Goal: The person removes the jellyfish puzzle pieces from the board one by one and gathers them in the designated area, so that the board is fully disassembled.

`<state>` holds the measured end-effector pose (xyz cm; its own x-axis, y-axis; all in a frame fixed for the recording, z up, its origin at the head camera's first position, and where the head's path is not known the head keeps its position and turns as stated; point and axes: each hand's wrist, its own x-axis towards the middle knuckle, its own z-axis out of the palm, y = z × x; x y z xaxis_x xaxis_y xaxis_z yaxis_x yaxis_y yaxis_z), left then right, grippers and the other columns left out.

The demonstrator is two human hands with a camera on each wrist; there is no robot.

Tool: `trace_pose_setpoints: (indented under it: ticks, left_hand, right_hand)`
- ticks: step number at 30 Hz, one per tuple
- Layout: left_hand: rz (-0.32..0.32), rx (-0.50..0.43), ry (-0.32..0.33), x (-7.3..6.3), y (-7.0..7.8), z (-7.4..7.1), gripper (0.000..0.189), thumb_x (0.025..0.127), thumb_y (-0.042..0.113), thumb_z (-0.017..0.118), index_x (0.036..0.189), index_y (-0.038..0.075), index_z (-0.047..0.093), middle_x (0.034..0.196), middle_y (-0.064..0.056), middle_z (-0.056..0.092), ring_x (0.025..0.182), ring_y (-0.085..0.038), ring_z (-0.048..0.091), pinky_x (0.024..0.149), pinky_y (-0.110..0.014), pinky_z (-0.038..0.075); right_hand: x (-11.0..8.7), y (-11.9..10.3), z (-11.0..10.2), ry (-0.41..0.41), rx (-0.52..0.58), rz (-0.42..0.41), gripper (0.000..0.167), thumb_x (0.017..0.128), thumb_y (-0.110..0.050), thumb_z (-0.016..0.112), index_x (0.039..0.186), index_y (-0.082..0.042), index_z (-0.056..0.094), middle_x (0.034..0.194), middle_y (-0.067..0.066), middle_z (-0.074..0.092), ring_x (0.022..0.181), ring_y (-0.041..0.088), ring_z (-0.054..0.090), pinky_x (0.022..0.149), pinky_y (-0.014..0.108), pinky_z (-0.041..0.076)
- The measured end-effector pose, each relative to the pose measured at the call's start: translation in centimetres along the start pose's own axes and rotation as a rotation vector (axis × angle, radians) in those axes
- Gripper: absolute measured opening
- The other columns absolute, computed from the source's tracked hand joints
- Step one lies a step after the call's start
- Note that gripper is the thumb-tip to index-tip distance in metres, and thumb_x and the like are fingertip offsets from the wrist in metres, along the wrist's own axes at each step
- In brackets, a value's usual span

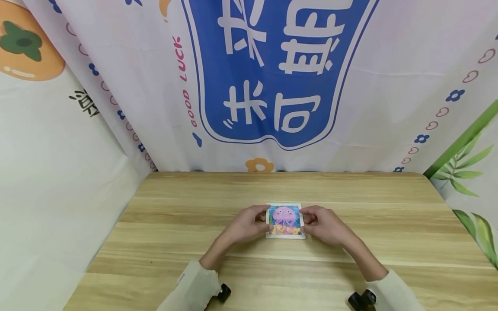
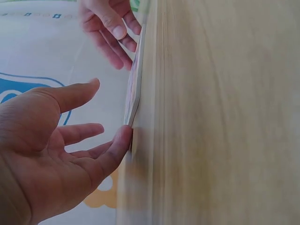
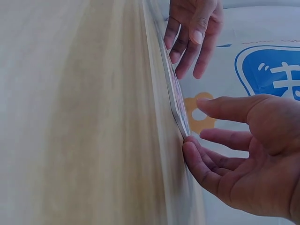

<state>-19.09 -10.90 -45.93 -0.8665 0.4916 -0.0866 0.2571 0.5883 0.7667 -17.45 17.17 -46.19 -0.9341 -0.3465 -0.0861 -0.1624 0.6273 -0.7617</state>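
Observation:
A small square picture board (image 1: 284, 220) with a white border lies on the wooden table. Its face carries a pink jellyfish on blue, with yellow and pink below. My left hand (image 1: 249, 223) is at the board's left side, fingers reaching its edge. My right hand (image 1: 324, 225) is opposite, at the right side. In the left wrist view, a left fingertip touches the board's (image 2: 134, 86) near corner while the thumb stands apart from it. The right wrist view shows the right fingertips at the board's (image 3: 176, 101) corner, thumb clear of it. Neither hand visibly curls round the board.
The wooden table (image 1: 175, 242) stretches out on both sides of the board. Behind its far edge hangs a printed curtain (image 1: 369, 112) with a blue sign, and pale printed cloth (image 1: 46, 172) hangs at the left. Black wrist cameras (image 1: 223, 293) sit by the sleeves.

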Motion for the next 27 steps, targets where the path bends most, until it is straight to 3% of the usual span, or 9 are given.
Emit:
trace_pose_setpoints:
  ticks: [5,11,21,27]
  left_hand:
    - [0.011,0.009,-0.017,-0.2,0.1,0.2,0.064,0.100,0.019,0.077,0.155,-0.004,0.053,0.108,-0.010,0.066,0.093,-0.017,0.056,0.081,-0.029,0.050]
    - [0.040,0.009,-0.023,-0.6,0.0,0.3,0.062,0.100,0.019,0.077,0.153,-0.004,0.055,0.112,-0.012,0.068,0.095,-0.016,0.057,0.083,-0.029,0.052]
    - [0.082,0.024,-0.039,-1.0,0.5,0.3,0.061,0.100,0.020,0.077,0.150,-0.008,0.057,0.098,-0.006,0.061,0.082,-0.014,0.051,0.071,-0.023,0.045]
    - [0.095,0.033,-0.047,-1.0,0.3,0.3,0.059,0.102,0.022,0.075,0.150,-0.008,0.057,0.096,-0.003,0.060,0.081,-0.011,0.049,0.071,-0.023,0.044]
  right_hand:
    - [-0.5,0.1,-0.1,-0.008,0.025,0.005,0.052,0.094,-0.011,0.081,0.141,0.005,0.065,0.103,0.005,0.069,0.095,0.017,0.061,0.079,0.024,0.052]
    - [-1.1,0.1,-0.1,-0.012,0.042,0.002,0.052,0.095,-0.011,0.081,0.141,0.004,0.065,0.111,0.008,0.070,0.101,0.019,0.063,0.084,0.025,0.056]
    - [-1.6,0.2,-0.4,-0.039,0.088,0.013,0.056,0.095,-0.013,0.081,0.145,0.004,0.062,0.117,0.010,0.071,0.105,0.019,0.065,0.083,0.023,0.057]
    - [-1.5,0.3,-0.5,-0.045,0.082,0.005,0.055,0.096,-0.014,0.081,0.145,0.004,0.062,0.119,0.011,0.071,0.107,0.020,0.066,0.083,0.023,0.057]
